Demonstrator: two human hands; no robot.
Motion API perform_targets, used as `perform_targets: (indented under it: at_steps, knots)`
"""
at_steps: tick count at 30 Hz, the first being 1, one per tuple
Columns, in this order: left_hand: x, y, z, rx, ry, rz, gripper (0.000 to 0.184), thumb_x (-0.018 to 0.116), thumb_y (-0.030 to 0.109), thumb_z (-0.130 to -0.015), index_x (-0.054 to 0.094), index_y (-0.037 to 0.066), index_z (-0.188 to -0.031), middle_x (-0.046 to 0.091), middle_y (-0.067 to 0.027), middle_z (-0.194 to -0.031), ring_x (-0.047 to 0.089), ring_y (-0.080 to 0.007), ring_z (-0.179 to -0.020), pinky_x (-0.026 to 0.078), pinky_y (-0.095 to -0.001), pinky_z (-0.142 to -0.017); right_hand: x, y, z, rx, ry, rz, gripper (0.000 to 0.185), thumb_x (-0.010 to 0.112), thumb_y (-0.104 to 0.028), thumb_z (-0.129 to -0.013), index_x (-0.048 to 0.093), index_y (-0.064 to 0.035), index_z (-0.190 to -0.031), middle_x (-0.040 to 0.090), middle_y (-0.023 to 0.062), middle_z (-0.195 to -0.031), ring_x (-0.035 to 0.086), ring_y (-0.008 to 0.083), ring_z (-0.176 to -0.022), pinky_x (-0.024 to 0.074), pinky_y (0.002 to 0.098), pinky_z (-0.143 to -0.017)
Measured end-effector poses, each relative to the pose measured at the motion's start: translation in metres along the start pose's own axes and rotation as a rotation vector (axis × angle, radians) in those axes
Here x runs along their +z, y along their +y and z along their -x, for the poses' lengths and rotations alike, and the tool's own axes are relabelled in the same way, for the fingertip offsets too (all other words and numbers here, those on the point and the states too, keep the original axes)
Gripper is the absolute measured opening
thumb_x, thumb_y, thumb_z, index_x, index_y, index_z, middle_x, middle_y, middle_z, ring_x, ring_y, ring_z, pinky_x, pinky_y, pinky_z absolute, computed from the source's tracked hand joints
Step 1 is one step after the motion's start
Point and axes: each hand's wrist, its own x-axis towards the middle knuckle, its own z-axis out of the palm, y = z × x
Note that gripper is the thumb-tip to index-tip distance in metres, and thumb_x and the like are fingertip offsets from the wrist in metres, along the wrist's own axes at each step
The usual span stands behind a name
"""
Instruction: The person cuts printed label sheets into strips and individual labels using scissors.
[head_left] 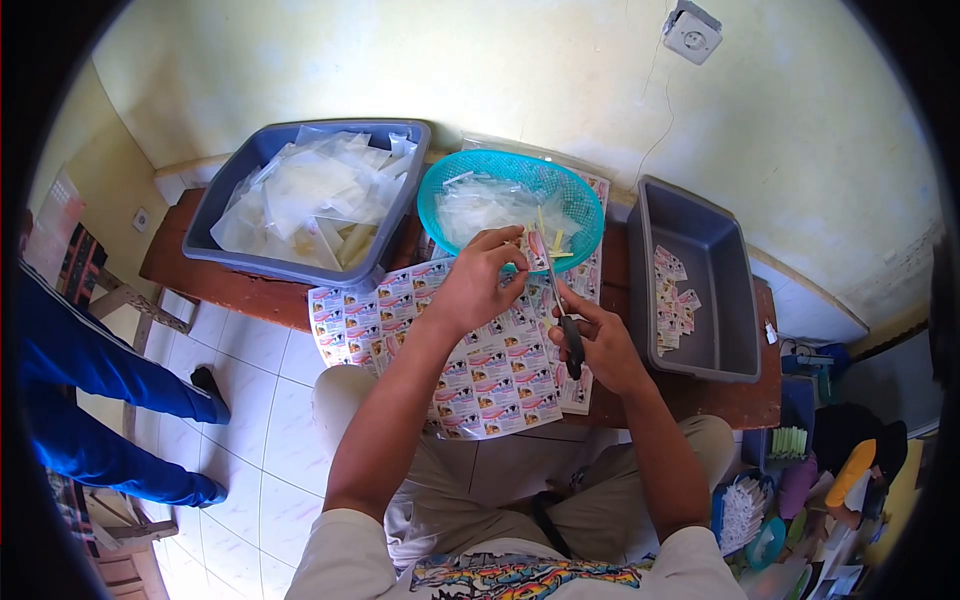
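Observation:
My left hand (485, 280) pinches a small printed label (535, 250) over the near rim of the turquoise basket (585, 190). My right hand (600, 345) is closed round the black handle of a pair of scissors (572, 345), whose blades point up beside the label. Thin yellowish strips lie in the basket near the blades, with clear plastic pieces (480, 205) around them. Beneath both hands, sheets of printed labels (490, 385) spread over the bench edge and hang toward my lap.
A grey-blue tub (225, 245) of plastic bags stands at left. The grey tub (715, 290) at right holds cut labels (672, 300). Both rest on a brown bench (250, 295). A person in blue trousers (110, 370) is at far left. Baskets of items (745, 505) sit at lower right.

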Motion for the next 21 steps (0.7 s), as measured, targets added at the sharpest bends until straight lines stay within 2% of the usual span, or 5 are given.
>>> perform_targets:
  at_steps: [11,13,19,21]
  knots:
    - [0.0006,0.0023,0.0018,0.012,-0.01,0.017,0.016,0.081,0.002,-0.084,0.073,0.006,-0.098,0.066,-0.0218,-0.144,0.063,-0.0407,-0.135,0.053,-0.0468,-0.11,-0.0006,0.0047,-0.0026,-0.006,0.009,0.016,0.078,0.084,-0.01,-0.095,0.047,-0.0069,-0.163,0.065,0.0053,-0.122,0.065,0.0089,-0.089,0.0571,0.0268,-0.073]
    - [0.0005,0.0024,0.0021,0.008,-0.01,0.018,0.016,0.081,0.002,-0.084,0.073,0.006,-0.097,0.066,-0.0219,-0.144,0.063,-0.0407,-0.135,0.054,-0.0468,-0.11,0.0004,0.0036,-0.0023,-0.011,0.013,0.036,0.076,0.082,-0.009,-0.096,0.046,-0.0086,-0.164,0.06,0.0036,-0.12,0.063,0.0093,-0.084,0.0562,0.0274,-0.073]
    - [0.0006,0.0016,0.0032,0.009,-0.017,0.01,0.015,0.081,0.002,-0.085,0.073,0.006,-0.097,0.066,-0.0223,-0.144,0.063,-0.0411,-0.134,0.054,-0.0469,-0.11,0.0004,0.0041,-0.0018,-0.01,0.007,0.057,0.077,0.081,-0.007,-0.097,0.045,-0.0095,-0.165,0.059,0.0026,-0.119,0.063,0.009,-0.083,0.0558,0.0273,-0.072]
    - [0.0015,0.001,0.0032,0.009,-0.013,0.014,0.015,0.081,0.003,-0.084,0.073,0.006,-0.097,0.066,-0.0225,-0.143,0.063,-0.0415,-0.134,0.054,-0.047,-0.11,-0.0004,0.008,-0.0013,-0.006,-0.001,0.03,0.077,0.082,-0.008,-0.097,0.045,-0.008,-0.165,0.062,0.0033,-0.12,0.063,0.0075,-0.087,0.0554,0.0258,-0.073]
